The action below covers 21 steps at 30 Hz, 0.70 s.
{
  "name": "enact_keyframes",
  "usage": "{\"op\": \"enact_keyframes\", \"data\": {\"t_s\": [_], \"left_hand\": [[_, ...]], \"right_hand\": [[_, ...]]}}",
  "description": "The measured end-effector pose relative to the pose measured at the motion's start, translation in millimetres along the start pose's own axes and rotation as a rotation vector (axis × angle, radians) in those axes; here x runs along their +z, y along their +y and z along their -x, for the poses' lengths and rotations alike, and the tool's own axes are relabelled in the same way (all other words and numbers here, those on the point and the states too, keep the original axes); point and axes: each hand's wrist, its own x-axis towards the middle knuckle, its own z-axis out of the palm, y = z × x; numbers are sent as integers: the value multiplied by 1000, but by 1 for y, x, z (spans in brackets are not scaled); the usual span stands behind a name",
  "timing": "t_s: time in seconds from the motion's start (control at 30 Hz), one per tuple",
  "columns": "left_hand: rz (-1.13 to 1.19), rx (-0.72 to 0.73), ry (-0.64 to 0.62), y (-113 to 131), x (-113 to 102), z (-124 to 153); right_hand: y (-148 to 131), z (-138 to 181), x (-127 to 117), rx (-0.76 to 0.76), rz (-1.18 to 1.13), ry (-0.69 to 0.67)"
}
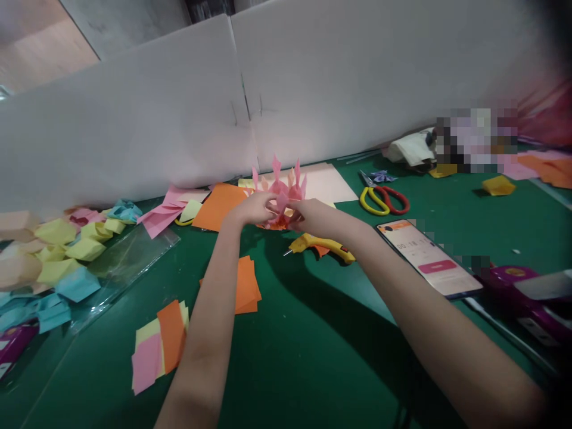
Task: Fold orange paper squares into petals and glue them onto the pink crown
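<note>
"What is the work lying on?"

"A glossy dark-green tabletop (304, 369), with the shadow of the right arm falling across it."

"And the room around it?"

"A tall, smooth white panel (143, 137) stands along the far edge, a vertical seam near its middle. Above it, at the upper left, grey and pinkish-beige surfaces show."

"Where are the hands?"

"Together near the far side. The left hand (254, 210) and the right hand (313, 217) hold a pink and orange folded-paper piece with upright points (280, 189) between them, fingers drawn in narrow around it. I can't tell exactly how each fingertip grips."

"What lies close by?"

"Behind the piece, a pale cream paper sheet (333, 183); to its left, a flat orange paper sheet (212, 210). Just in front is a yellow plastic tool with a thin metal tip (324, 245)."

"Further out on the right?"

"Scissors with one yellow and one red handle (388, 199), then a black-edged phone with its screen lit (420, 250)."

"And the left?"

"A crowd of yellow, blue and beige folded-paper pieces (60, 231), beside a clear plastic sheet (134, 268). Nearer the left forearm are overlapping pink, yellow and orange paper slips (172, 333)."
</note>
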Motion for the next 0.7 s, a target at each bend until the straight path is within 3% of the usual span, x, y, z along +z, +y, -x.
{"op": "enact_keyframes", "data": {"t_s": [0.13, 0.27, 0.4, 0.47, 0.53, 0.63, 0.7], "left_hand": [[-94, -95, 42, -14, -6, -1], [-113, -63, 161, -30, -12, -4], [-78, -28, 201, -30, -21, 4], [-47, -38, 240, -21, -27, 18], [-82, -42, 364, -8, -33, 39], [-186, -123, 593, 14, -34, 75], [-206, -180, 657, 25, -28, 96]], "right_hand": [[-2, 12, -17, 19, -84, 40], [3, 22, -33, 110, -27, 120], [18, 23, -36, 244, 131, 13], [26, 23, -28, 277, 194, -70], [33, 24, -13, 325, 233, -116], [44, 32, 17, 310, 218, -35], [52, 42, 35, 283, 194, 43]]}}
